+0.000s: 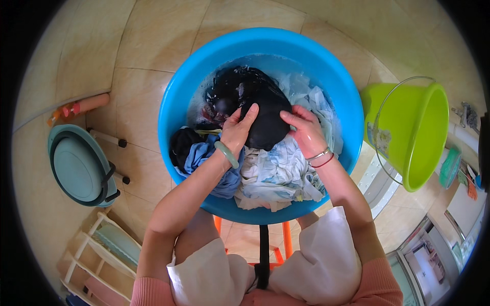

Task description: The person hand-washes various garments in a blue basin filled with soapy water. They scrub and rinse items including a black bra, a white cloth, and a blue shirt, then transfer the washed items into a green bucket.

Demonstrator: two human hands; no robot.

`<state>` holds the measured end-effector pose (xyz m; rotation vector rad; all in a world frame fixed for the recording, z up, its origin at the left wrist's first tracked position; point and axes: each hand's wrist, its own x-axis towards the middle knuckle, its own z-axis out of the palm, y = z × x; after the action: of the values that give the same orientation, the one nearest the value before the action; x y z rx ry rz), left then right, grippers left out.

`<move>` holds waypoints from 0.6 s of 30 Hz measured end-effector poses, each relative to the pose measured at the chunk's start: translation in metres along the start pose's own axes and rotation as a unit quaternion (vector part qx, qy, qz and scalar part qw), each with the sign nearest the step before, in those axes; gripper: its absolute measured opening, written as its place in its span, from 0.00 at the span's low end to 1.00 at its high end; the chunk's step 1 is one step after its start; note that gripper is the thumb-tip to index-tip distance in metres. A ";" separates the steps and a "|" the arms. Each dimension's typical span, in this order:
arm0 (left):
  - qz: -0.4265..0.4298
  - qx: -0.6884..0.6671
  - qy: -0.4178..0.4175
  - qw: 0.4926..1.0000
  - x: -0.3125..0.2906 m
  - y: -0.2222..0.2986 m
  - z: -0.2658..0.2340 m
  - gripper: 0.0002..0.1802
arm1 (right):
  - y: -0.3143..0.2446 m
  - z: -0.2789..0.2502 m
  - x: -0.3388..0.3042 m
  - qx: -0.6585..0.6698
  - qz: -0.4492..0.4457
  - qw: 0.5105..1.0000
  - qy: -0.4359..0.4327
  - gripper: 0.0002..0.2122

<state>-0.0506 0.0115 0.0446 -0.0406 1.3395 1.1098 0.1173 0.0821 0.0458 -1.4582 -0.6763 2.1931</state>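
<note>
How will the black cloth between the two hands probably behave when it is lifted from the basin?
The black cloth is probably floppy, since it sags in soft folds between the left hand and right hand. It may feel heavy for its size and slippery if soaked, as the blue basin holds sudsy water.

Home washroom; tiled floor point(145, 166), laundry tub point(171, 97)

Before you, the round blue tub point(174, 97) looks like smooth, glossy plastic; the black bunched cloth point(268, 122) you hold, matt fabric; the lime-green round bucket point(407, 125), shiny plastic with a thin curved metal handle point(376, 125).
</note>
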 end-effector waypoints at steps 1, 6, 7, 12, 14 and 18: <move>-0.003 -0.016 0.010 1.000 0.000 -0.002 0.003 0.13 | 0.001 -0.001 0.003 0.023 -0.035 0.999 0.012 0.10; -0.007 -0.048 0.046 0.998 0.000 -0.004 0.001 0.12 | 0.003 -0.010 0.012 0.065 -0.118 0.988 0.073 0.07; -0.005 -0.087 0.046 0.995 0.001 -0.005 0.002 0.12 | 0.004 -0.011 0.013 0.061 -0.125 0.987 0.081 0.07; -0.036 -0.231 0.061 0.970 0.009 -0.002 0.007 0.15 | 0.011 -0.004 0.010 0.071 -0.140 0.986 0.051 0.08; -0.054 -0.241 0.076 0.966 0.013 -0.002 0.008 0.18 | 0.009 -0.002 0.012 0.071 -0.129 0.988 0.057 0.09; 0.107 0.038 0.083 0.990 0.024 -0.024 -0.013 0.16 | 0.005 -0.004 0.015 0.143 -0.151 0.973 0.101 0.11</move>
<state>-0.0493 0.0060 0.0085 0.0698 1.5630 1.2551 0.1147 0.0878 0.0305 -1.3095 -0.4556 1.7962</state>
